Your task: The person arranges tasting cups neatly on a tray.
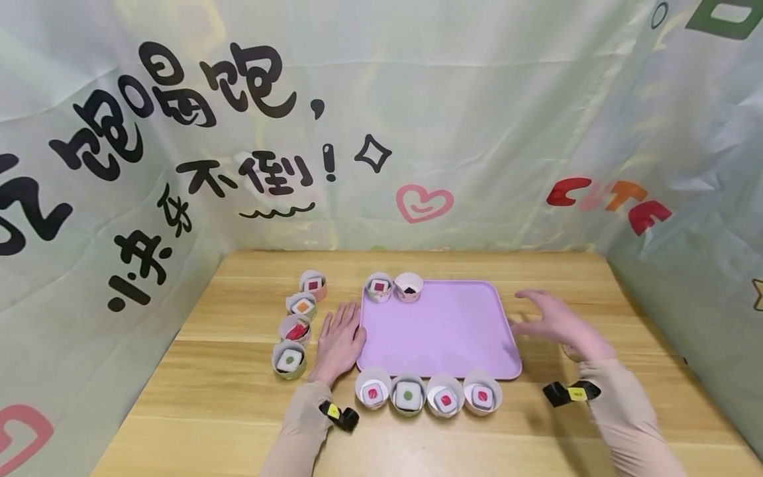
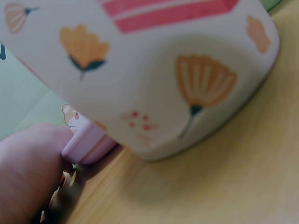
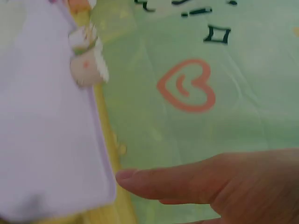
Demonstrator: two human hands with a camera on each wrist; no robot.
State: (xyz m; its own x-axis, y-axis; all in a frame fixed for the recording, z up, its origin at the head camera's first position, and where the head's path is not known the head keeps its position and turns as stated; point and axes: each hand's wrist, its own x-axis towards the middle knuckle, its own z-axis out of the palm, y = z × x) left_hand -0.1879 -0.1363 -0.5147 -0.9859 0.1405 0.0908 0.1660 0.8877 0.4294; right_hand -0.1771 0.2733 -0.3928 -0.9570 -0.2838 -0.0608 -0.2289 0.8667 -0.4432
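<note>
A purple tray (image 1: 438, 324) lies on the wooden table, with two paper cups at its far left corner. One cup (image 1: 379, 287) contains a white piece with a dark red square; the other cup (image 1: 408, 287) has something dark inside. My left hand (image 1: 338, 344) rests on the table with fingers extended along the tray's left side. In the left wrist view, a flower-printed cup (image 2: 154, 88) fills the foreground. My right hand (image 1: 563, 324) is off the tray's right side, fingers and thumb apart and holding nothing. Its fingertip appears by the tray corner in the right wrist view.
Several filled cups (image 1: 289, 360) line up left of my left hand. Another row of cups (image 1: 408, 395) stands along the tray's near edge. Partly hidden under my right wrist is a small pale round object (image 1: 570, 353). Printed cloth (image 1: 477, 132) encloses the table's back and sides.
</note>
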